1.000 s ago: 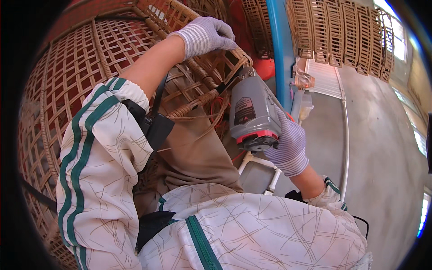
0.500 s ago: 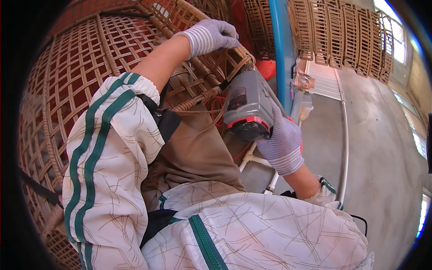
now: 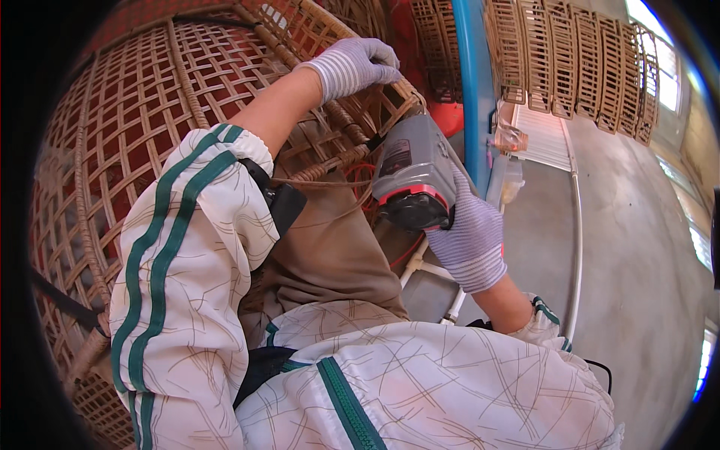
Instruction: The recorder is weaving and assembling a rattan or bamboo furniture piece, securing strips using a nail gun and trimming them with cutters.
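My right hand (image 3: 476, 232), in a grey-striped white glove, is wrapped round the handle of a grey and red nail gun (image 3: 412, 169). The gun's nose meets the corner of a woven rattan panel (image 3: 396, 96). Over the top edge of that panel my gloved left hand (image 3: 358, 69) is closed, with its fingertips partly hidden behind the edge. Just below, a wrapped rattan bar (image 3: 337, 161) runs toward the gun. The larger rattan weave (image 3: 142, 105) of the same piece spreads to the left, under my left arm.
A blue upright board (image 3: 471, 90) stands just right of the gun. Beyond it hangs a row of slatted rattan pieces (image 3: 570, 64). White pipes (image 3: 453, 306) and a red hose (image 3: 405, 251) lie low between my legs and the grey floor (image 3: 626, 247).
My left hand and sleeve have shifted slightly right and down. The nail gun's rear has tipped a little, and its nose stays by the panel corner. Both grips are unchanged.
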### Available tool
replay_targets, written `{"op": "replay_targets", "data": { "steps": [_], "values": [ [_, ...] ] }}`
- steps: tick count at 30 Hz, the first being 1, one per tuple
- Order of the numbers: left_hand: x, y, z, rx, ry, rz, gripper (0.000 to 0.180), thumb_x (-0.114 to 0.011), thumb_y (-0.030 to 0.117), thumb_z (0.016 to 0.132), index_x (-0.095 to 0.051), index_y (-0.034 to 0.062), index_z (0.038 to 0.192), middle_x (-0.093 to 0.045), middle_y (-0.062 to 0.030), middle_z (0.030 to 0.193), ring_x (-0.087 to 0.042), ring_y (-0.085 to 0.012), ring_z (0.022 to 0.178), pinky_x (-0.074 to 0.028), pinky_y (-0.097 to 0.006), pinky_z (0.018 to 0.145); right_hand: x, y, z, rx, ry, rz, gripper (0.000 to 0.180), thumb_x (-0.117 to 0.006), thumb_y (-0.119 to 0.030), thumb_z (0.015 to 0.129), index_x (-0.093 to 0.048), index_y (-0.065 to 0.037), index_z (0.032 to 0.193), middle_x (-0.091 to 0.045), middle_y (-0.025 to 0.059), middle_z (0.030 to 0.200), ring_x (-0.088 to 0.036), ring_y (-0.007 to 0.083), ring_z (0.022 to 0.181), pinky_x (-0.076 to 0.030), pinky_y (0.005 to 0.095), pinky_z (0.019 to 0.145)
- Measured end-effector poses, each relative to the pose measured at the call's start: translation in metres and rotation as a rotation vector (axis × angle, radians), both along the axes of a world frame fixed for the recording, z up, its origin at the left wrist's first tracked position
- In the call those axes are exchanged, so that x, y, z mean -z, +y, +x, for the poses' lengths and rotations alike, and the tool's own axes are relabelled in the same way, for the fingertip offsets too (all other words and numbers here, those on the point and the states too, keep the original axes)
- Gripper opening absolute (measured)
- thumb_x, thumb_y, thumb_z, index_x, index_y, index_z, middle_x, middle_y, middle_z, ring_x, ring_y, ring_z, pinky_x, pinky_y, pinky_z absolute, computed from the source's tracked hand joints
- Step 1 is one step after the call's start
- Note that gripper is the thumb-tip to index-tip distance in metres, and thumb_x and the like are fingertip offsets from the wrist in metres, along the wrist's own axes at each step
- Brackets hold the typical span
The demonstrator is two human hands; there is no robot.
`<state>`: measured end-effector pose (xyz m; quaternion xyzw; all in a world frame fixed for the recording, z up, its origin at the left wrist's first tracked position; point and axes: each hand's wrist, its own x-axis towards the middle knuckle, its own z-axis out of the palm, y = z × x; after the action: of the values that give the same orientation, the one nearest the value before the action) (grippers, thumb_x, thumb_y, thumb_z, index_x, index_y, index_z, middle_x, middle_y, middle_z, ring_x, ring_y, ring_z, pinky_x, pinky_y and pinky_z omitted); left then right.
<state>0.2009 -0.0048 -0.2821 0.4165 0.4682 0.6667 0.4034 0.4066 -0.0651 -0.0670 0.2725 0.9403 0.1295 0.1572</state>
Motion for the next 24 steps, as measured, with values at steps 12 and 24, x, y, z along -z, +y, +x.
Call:
{"op": "replay_targets", "data": {
  "steps": [12, 24],
  "values": [
    [-0.005, -0.002, 0.004, -0.062, -0.009, 0.019, 0.018, -0.07, 0.016, 0.087, -0.067, 0.0008, 0.096, -0.066, -0.0042, 0.103, -0.059, -0.015, 0.09, -0.047, -0.027, 0.087, 0.011, -0.005, 0.005, -0.023, 0.024, 0.03, 0.082, -0.082, -0.017, 0.066, -0.046, 0.002, 0.137, -0.065, 0.0163, 0.078, -0.065, 0.0346, 0.073, -0.051, 0.0412, 0.07],
    [0.003, -0.004, 0.009, -0.096, 0.012, 0.043, 0.017, -0.07, 0.016, 0.087, -0.066, 0.0004, 0.092, -0.066, -0.0043, 0.106, -0.059, -0.0153, 0.092, -0.046, -0.028, 0.088, 0.038, -0.016, -0.005, 0.094, 0.025, -0.036, 0.065, -0.076, -0.02, 0.073, -0.048, -0.007, 0.13, -0.067, 0.0181, 0.081, -0.066, 0.0386, 0.075, -0.053, 0.046, 0.07]
  ]
}}
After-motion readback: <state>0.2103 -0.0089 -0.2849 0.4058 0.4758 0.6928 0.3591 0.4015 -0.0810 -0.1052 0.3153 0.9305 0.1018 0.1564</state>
